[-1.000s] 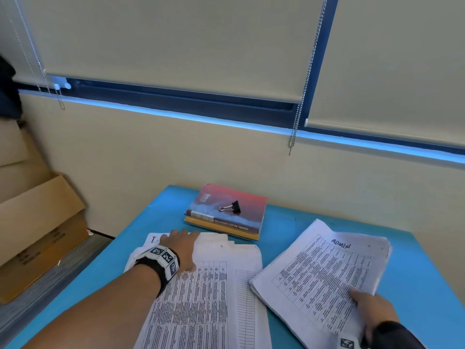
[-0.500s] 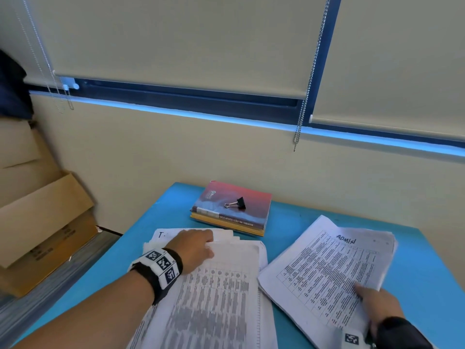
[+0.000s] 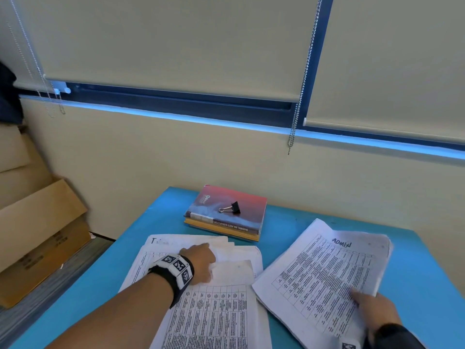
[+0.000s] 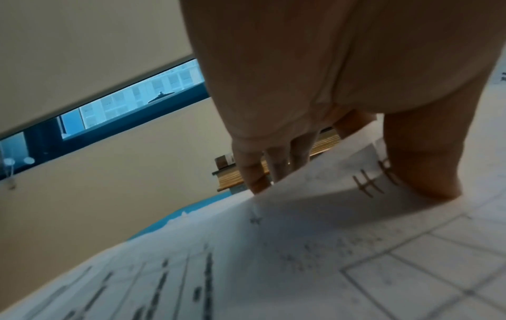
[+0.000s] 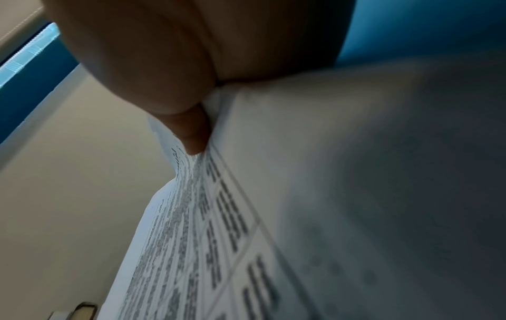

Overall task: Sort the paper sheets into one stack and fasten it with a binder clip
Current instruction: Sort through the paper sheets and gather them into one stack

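Two piles of printed sheets lie on the blue table (image 3: 289, 222). My left hand (image 3: 201, 260) pinches the far edge of the top sheet of the left pile (image 3: 214, 318) and folds it back. In the left wrist view the fingers (image 4: 257, 179) are under that sheet (image 4: 328, 186) and the thumb lies on top. My right hand (image 3: 372, 306) grips the near right edge of the right stack (image 3: 322, 273), headed "ADMIN". Its thumb (image 5: 191, 134) presses on the bent paper (image 5: 219, 216). A black binder clip (image 3: 230, 208) lies on a red book (image 3: 246, 217) beyond both piles.
The red book tops a small book pile at the table's far edge, against the beige wall. Cardboard boxes (image 3: 37, 235) stand on the floor to the left. A blind chain (image 3: 293, 132) hangs above the books. Bare blue tabletop shows at the far right.
My left hand has curled over the far edge of the left pile's top sheet and drawn it back toward me. My right hand keeps its hold on the right stack.
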